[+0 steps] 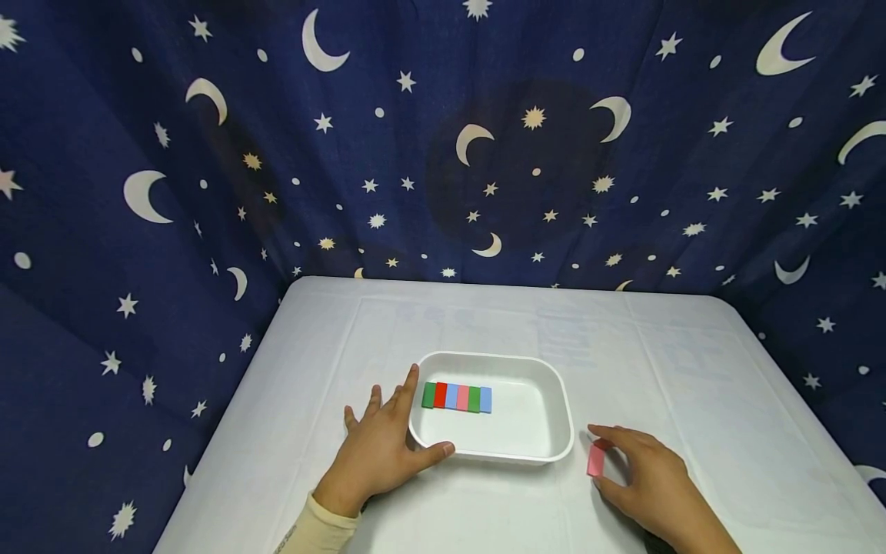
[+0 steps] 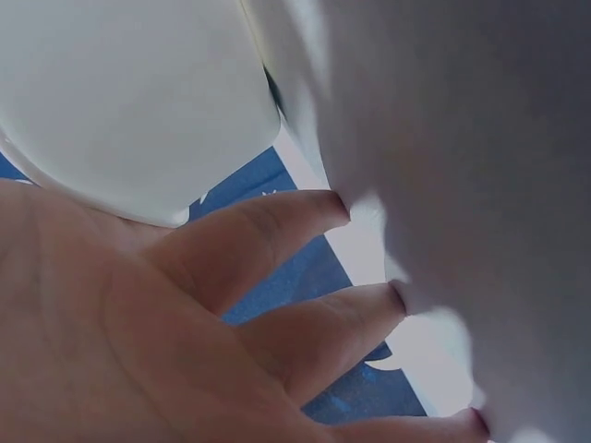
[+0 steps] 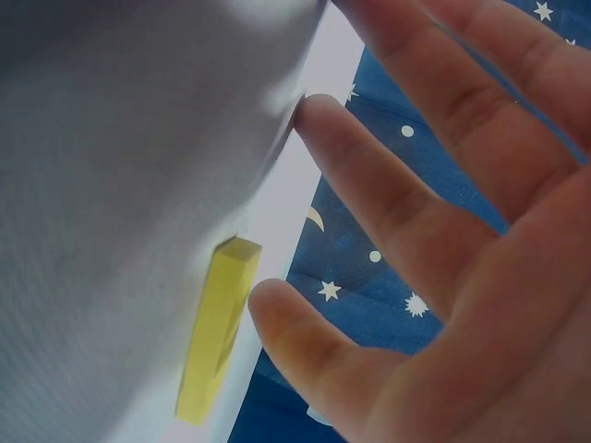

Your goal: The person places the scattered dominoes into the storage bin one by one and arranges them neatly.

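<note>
In the head view my right hand [image 1: 649, 478] pinches a small pink block [image 1: 595, 459] between thumb and fingers, right of a white tray [image 1: 533, 454]. In the tray's left half, several flat blocks [image 1: 462, 398] in green, red, light blue and pink form a side-by-side row. My left hand [image 1: 383, 448] spreads at the tray's left front corner, index finger along the left rim and thumb at the front rim. In the right wrist view a yellow block [image 3: 217, 332] is on the white cloth near a fingertip; the head view does not show it.
A white cloth [image 1: 692, 385] covers the table under the tray. Dark blue curtains [image 1: 415, 154] with moons and stars hang behind and at both sides. In the left wrist view the tray wall [image 2: 129, 101] fills the upper left.
</note>
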{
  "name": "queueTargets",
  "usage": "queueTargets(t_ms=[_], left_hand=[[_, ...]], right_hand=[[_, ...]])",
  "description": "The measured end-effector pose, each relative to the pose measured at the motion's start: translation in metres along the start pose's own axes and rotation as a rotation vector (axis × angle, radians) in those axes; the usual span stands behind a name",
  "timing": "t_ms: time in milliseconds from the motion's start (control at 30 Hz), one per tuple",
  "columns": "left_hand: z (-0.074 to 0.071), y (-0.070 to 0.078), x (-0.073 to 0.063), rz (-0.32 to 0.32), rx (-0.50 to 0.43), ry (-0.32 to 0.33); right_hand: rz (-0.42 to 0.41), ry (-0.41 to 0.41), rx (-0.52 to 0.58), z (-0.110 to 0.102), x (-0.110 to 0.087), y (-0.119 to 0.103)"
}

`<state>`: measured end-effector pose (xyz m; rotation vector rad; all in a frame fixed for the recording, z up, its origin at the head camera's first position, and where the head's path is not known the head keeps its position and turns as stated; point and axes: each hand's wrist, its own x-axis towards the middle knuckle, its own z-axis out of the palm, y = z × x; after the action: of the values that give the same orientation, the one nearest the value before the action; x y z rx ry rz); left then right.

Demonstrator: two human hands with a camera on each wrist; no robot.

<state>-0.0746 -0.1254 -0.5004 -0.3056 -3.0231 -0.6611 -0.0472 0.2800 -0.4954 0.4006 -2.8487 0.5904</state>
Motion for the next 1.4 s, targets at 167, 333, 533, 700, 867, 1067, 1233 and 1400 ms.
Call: queueTargets(t_ms=[167,333,533,700,867,1067,1233,1400], left_hand=[[-0.003,-0.001,0.0,-0.011,-0.011,-0.025],[-0.006,-0.002,0.0,-0.018,-0.026,-0.054],[-0.006,-0.001,0.001,-0.012,-0.031,-0.052],[-0.005,-0.001,0.001,-0.003,-0.029,-0.035],[-0.003,-0.001,0.0,-0.003,-0.024,-0.031],[-0.003,0.001,0.0,-0.004,-0.032,-0.023],[-0.002,0.0,0.0,-0.004,-0.03,-0.018],[-0.001,-0.001,0.001,-0.004,-0.025,-0.012]], right_hand=[[0.019,-0.019,0.008,0.0,0.0,-0.001],[0.016,-0.007,0.01,0.0,-0.001,-0.001],[-0.008,0.022,-0.003,0.0,-0.001,0.0],[-0.019,0.034,-0.013,0.001,-0.001,0.0],[-0.027,0.033,-0.006,0.001,0.0,0.0],[-0.03,-0.005,-0.046,-0.002,0.007,-0.003],[0.041,-0.182,-0.108,-0.012,0.019,-0.01],[0.06,-0.32,-0.135,-0.02,0.036,-0.012]])
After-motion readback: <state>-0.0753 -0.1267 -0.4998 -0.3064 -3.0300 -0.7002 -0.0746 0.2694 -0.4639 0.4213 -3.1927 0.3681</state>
